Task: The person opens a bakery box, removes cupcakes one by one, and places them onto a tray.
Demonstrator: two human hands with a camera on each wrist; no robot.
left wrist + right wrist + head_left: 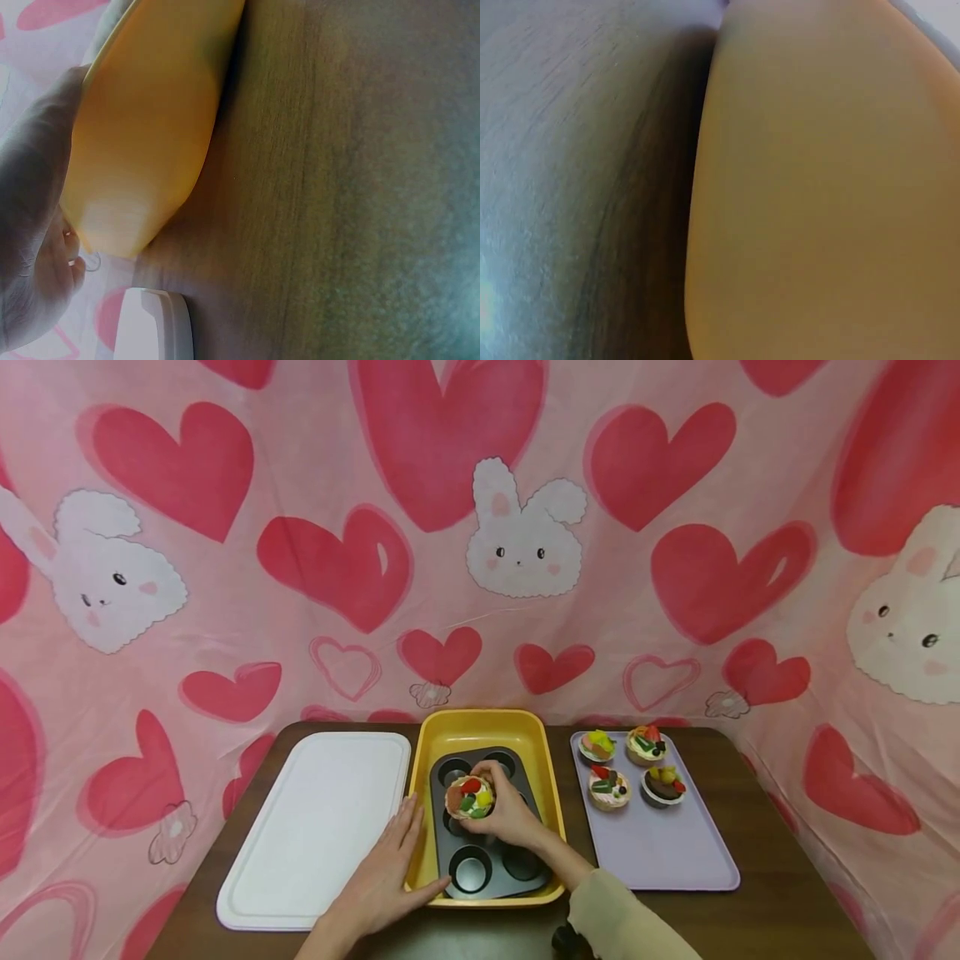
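Note:
My right hand [513, 814] grips a fruit tart [471, 797] topped with red, green and yellow pieces. It holds the tart over the middle cups of a dark muffin tin [500, 887], and the cup below is partly hidden. The tin lies inside a deep yellow tray [480, 723]. Spread beside the tray's near left corner, my left hand [382, 877] has straight fingers along the left side and its thumb at the front rim. In the left wrist view that hand [34, 202] touches the yellow wall. Only the tray's wall [825, 187] and the table fill the right wrist view.
On the right lies a lilac tray [663, 860] with several tarts and cupcakes [609, 788] at its far end. A white tray [322, 827] lies on the left. Both rest on a brown wooden table [780, 877], with a heart-patterned cloth [525, 627] behind.

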